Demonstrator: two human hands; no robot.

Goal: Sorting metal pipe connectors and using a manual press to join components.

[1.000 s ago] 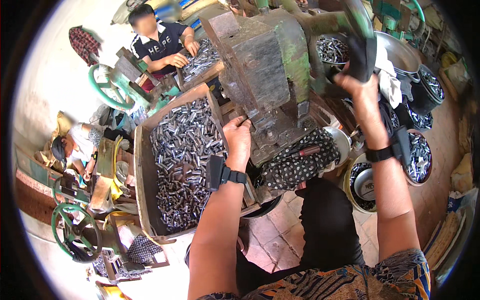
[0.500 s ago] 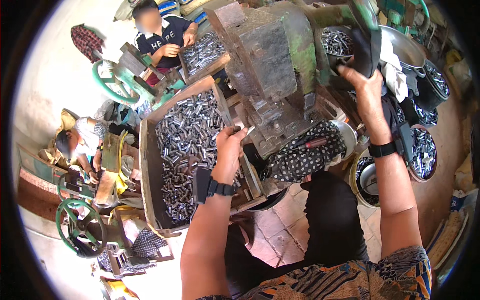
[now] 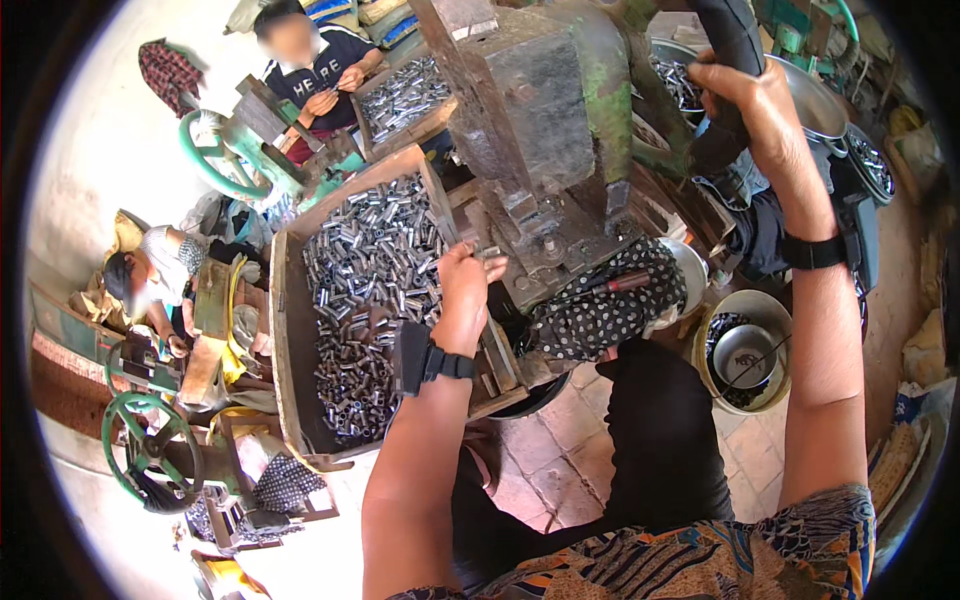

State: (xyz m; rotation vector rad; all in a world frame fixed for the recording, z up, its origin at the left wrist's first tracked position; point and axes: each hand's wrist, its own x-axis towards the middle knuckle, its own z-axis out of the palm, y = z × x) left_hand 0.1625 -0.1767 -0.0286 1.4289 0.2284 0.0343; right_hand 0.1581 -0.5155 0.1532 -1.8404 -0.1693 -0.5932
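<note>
My left hand (image 3: pixel 464 285) pinches a short metal tube (image 3: pixel 487 252) between thumb and fingers, just left of the base of a worn hand press (image 3: pixel 540 125). With its fingers wrapped around it, my right hand (image 3: pixel 752 98) grips the black-covered wheel rim (image 3: pixel 732 35) of the press. Beside my left hand stands a wooden box (image 3: pixel 288 345) heaped with short silvery tubes (image 3: pixel 375 240). A dotted black cloth (image 3: pixel 590 325) lies at the foot of the press, and a red-handled tool (image 3: pixel 628 282) rests on it.
A bucket (image 3: pixel 782 370) holding a metal bowl (image 3: pixel 745 356) stands on the tiled floor right of my knee. Pots of metal pieces (image 3: pixel 675 80) sit behind the wheel. At the far left, two people work near green handwheels (image 3: pixel 155 450); a second box of tubes (image 3: pixel 408 98) is by one.
My right hand and the wheel rim have swung farther away and slightly right. My left hand has shifted slightly; the tube in its fingers shows more plainly. The far person's hands have moved.
</note>
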